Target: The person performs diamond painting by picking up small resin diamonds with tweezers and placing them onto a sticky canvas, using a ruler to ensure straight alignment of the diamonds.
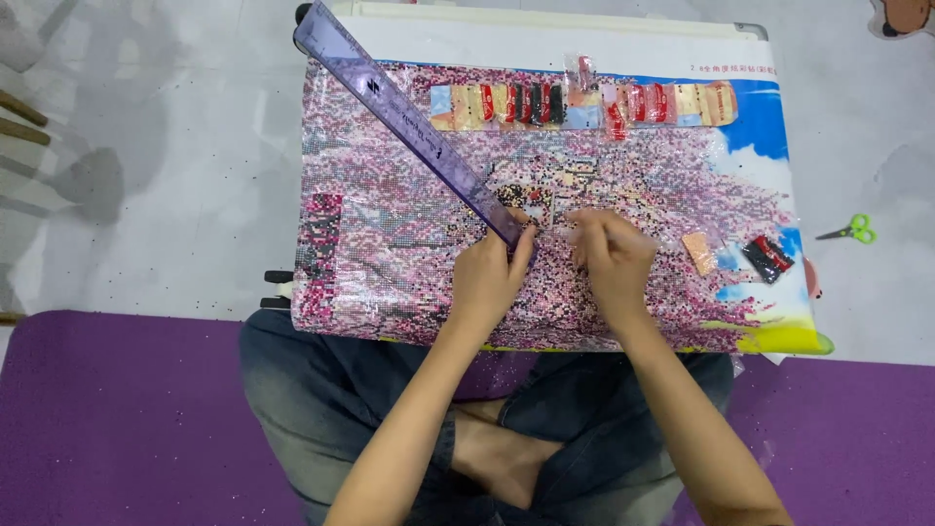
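Observation:
A bead mosaic canvas (390,244) in pink, white and dark dots lies across a white board over my lap. My left hand (492,278) grips the near end of a long translucent purple ruler (409,117), which slants up to the far left over the canvas. My right hand (609,258) rests on the canvas just right of it, fingers pinched together near the ruler's tip; whether it holds a small tool I cannot tell. A dark patch of beads (526,200) sits just beyond both hands.
A row of small bead packets (584,102) in red, black and tan lies along the far edge. More packets (767,258) sit at the right. Green scissors (849,231) lie on the pale floor to the right. A purple mat (117,419) is under my crossed legs.

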